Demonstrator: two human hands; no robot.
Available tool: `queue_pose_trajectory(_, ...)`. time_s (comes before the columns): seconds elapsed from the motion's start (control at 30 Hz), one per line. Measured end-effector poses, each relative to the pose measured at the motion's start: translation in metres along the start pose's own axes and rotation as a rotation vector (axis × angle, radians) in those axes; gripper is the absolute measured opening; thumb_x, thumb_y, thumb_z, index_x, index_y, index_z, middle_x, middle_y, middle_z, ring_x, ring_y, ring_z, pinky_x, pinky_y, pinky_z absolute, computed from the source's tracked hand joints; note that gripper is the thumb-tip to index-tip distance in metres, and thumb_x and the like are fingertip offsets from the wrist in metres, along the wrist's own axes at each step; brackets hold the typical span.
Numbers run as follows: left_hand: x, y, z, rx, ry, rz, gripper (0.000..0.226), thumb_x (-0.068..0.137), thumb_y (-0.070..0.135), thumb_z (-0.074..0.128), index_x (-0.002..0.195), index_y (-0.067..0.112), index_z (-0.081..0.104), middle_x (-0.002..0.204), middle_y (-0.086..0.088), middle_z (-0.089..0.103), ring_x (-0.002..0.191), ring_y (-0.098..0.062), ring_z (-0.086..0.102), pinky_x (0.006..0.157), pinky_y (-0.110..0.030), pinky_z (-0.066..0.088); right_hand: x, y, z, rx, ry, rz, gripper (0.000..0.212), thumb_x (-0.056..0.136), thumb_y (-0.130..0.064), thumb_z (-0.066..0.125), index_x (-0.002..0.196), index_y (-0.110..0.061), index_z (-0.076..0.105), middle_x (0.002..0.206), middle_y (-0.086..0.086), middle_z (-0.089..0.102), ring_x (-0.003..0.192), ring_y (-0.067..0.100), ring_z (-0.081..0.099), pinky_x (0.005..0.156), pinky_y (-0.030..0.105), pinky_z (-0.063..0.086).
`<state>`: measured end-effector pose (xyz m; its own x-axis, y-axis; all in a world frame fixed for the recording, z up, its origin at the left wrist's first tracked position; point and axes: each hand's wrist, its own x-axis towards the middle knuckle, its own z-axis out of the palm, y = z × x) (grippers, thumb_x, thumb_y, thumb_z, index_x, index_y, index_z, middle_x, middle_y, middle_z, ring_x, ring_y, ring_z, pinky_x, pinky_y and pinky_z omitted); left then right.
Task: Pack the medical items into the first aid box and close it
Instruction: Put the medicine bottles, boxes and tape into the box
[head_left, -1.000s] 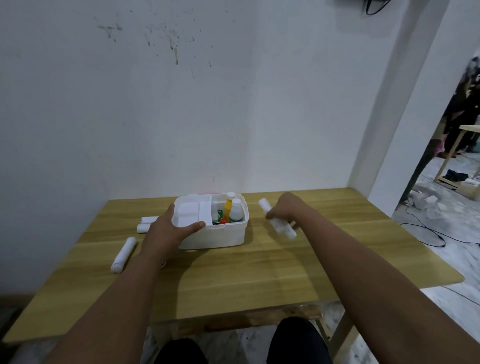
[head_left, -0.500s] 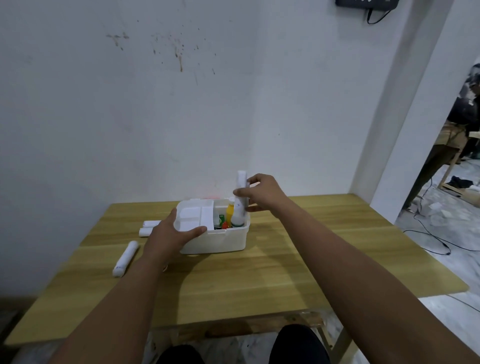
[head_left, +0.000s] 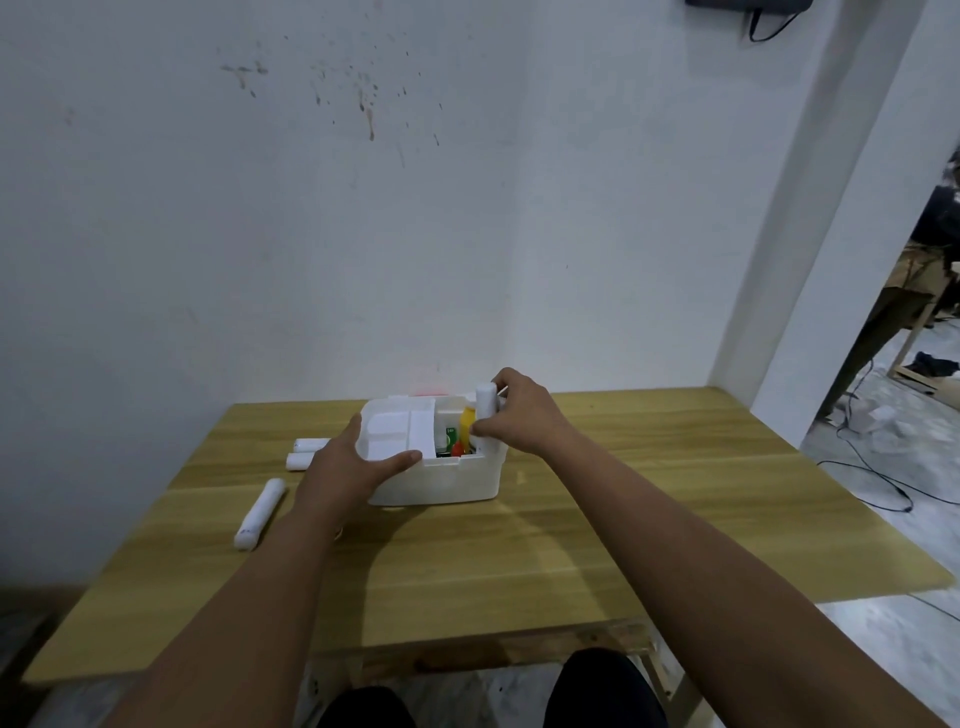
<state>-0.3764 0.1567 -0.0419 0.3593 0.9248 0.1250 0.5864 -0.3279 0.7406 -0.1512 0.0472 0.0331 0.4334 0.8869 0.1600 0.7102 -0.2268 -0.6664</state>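
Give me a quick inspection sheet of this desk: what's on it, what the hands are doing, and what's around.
Surface: wooden table, against a stained white wall.
Job's things: open white first aid box holding a yellow bottle and green and red items; three white rolls lie on the table left of it.
Clutter: nothing seen on the table.
Hands: left hand grips the box's left end; right hand holds an upright white roll at the box's right end.
Cables: black cable on the floor to the right; another hangs from a wall device, top right.
Surroundings: doorway on the right, with wooden furniture beyond.
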Motion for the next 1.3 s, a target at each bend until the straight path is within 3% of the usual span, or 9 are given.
queue_pose_trajectory(0.17,0.002,-0.002,0.001,0.011,-0.009,-0.008,0.116,0.065,0.08,0.076,0.16,0.03,0.031,0.154,-0.004,0.051,0.135,-0.032,0.051,0.085,-0.041,0.05,-0.002,0.01,0.001,0.005,-0.026,-0.037,0.054,0.069,-0.031,0.088,0.112,-0.022,0.056,0.104,-0.003,0.064,0.091,0.018,0.063,0.074,0.036,0.059)
queue_pose_trajectory(0.4,0.003,-0.003,0.003,0.009,-0.001,-0.015,0.115,0.066,0.078,0.076,0.16,0.03,0.031,0.154,-0.004,0.051,0.135,-0.031,0.051,0.078,-0.034,0.045,-0.003,0.012,0.002,0.019,-0.006,-0.086,0.027,0.077,-0.032,0.084,0.101,-0.026,0.073,0.106,-0.004,0.067,0.099,0.012,0.064,0.081,0.034,0.059)
queue_pose_trajectory(0.63,0.002,-0.003,0.002,-0.01,-0.003,-0.012,0.116,0.064,0.08,0.076,0.16,0.031,0.032,0.153,-0.003,0.053,0.133,-0.03,0.052,0.078,-0.035,0.047,-0.005,0.008,-0.004,-0.155,-0.032,-0.114,0.04,0.069,-0.043,0.083,0.103,-0.028,0.068,0.092,-0.01,0.064,0.085,0.011,0.062,0.072,0.033,0.056)
queue_pose_trajectory(0.8,0.002,-0.002,0.001,-0.015,-0.019,-0.011,0.124,0.057,0.087,0.072,0.16,0.031,0.031,0.153,-0.002,0.053,0.133,-0.03,0.052,0.08,-0.035,0.047,-0.005,0.006,-0.014,-0.174,-0.175,-0.116,0.044,0.069,-0.03,0.084,0.108,-0.027,0.063,0.096,-0.004,0.066,0.09,0.015,0.064,0.077,0.036,0.058)
queue_pose_trajectory(0.97,0.004,-0.004,0.001,-0.008,-0.026,-0.034,0.148,0.037,0.104,0.058,0.162,0.031,0.027,0.156,-0.002,0.05,0.136,-0.03,0.051,0.081,-0.038,0.049,-0.002,0.005,-0.023,-0.177,-0.225,-0.127,0.031,0.073,-0.015,0.086,0.101,-0.018,0.072,0.098,-0.002,0.068,0.091,0.014,0.066,0.08,0.031,0.059)
queue_pose_trajectory(1.2,0.004,-0.004,0.003,-0.01,-0.016,-0.018,0.125,0.059,0.085,0.073,0.162,0.03,0.028,0.156,-0.003,0.049,0.136,-0.03,0.05,0.082,-0.037,0.048,0.004,0.001,-0.027,-0.099,-0.169,-0.115,0.021,0.08,-0.006,0.081,0.098,-0.014,0.079,0.09,-0.009,0.07,0.085,0.005,0.065,0.07,0.016,0.051)
queue_pose_trajectory(1.3,0.004,-0.005,0.002,-0.016,-0.027,-0.025,0.13,0.056,0.088,0.072,0.162,0.029,0.026,0.157,-0.003,0.048,0.137,-0.031,0.049,0.09,-0.044,0.052,0.006,-0.007,-0.025,-0.077,-0.156,-0.131,0.022,0.081,-0.004,0.076,0.101,-0.013,0.081,0.094,-0.006,0.073,0.087,0.005,0.065,0.07,0.015,0.05)
